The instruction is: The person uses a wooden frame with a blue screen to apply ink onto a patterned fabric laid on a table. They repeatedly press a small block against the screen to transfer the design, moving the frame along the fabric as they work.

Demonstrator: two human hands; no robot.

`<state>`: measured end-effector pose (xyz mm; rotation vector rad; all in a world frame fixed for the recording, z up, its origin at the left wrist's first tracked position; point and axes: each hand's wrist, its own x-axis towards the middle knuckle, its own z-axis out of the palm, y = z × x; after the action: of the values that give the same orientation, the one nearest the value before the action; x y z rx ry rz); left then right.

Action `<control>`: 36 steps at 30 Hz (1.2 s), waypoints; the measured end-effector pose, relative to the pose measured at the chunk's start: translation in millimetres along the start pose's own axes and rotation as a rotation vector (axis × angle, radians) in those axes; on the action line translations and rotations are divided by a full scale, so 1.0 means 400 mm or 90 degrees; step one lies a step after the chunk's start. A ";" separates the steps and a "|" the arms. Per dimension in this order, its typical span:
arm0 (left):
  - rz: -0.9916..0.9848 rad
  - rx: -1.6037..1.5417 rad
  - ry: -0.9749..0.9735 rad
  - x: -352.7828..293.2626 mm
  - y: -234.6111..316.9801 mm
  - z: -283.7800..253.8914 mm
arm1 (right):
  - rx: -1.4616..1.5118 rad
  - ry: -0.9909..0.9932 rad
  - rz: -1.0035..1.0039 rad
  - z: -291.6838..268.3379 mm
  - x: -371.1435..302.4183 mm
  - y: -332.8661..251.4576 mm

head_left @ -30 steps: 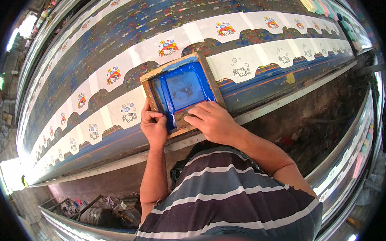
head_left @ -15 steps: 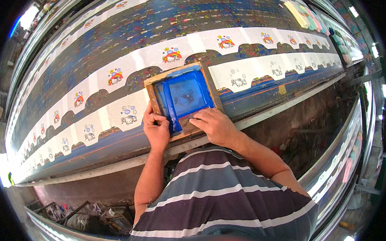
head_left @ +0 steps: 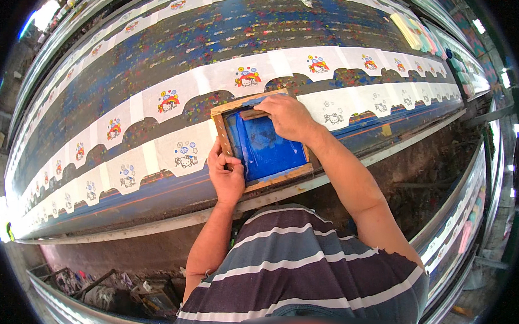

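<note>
centre of the frame: a wooden printing frame [head_left: 264,143] lies flat on the long worktop [head_left: 160,50], its screen coated in wet, glossy blue ink. the right hand [head_left: 288,118] is at the frame's upper edge, fingers curled down over a wooden squeegee [head_left: 254,113], gripping it; only a short brown end of that tool shows, the rest is under the hand. the left hand [head_left: 227,175] is clenched on the frame's left rail at its lower corner, thumb on top. under the frame run white cloth panels [head_left: 180,153] with scalloped edges and small cartoon prints, coloured in the upper row, pale outlines in the lower. the worktop surface is dark and speckled with old paint. lower left, a jumble of dark objects [head_left: 112,291], too murky to make out. a striped shirt [head_left: 307,278] fills the bottom.
</note>
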<state>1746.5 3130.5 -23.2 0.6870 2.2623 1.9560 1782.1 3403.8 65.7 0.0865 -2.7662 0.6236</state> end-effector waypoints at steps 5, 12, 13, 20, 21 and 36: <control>0.007 0.024 0.002 -0.003 0.006 0.002 | -0.021 -0.049 0.016 0.007 -0.059 -0.031; 0.031 0.037 0.007 -0.002 0.005 0.003 | -0.021 -0.061 -0.004 -0.002 -0.218 -0.150; 0.029 0.040 0.006 -0.003 0.006 0.003 | -0.023 -0.065 0.001 -0.003 -0.237 -0.166; -0.028 0.039 -0.009 0.002 0.009 0.002 | 0.041 -0.074 0.025 -0.023 -0.299 -0.212; -0.018 0.032 -0.011 0.004 0.012 0.000 | 0.054 -0.076 0.026 -0.026 -0.307 -0.215; 0.084 0.023 -0.014 -0.016 0.113 0.275 | 0.268 0.331 0.325 -0.130 -0.579 0.057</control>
<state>1802.3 3233.4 -1.9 0.8780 2.2996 1.9569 2014.2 3444.7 30.5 -0.6173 -2.1124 1.1557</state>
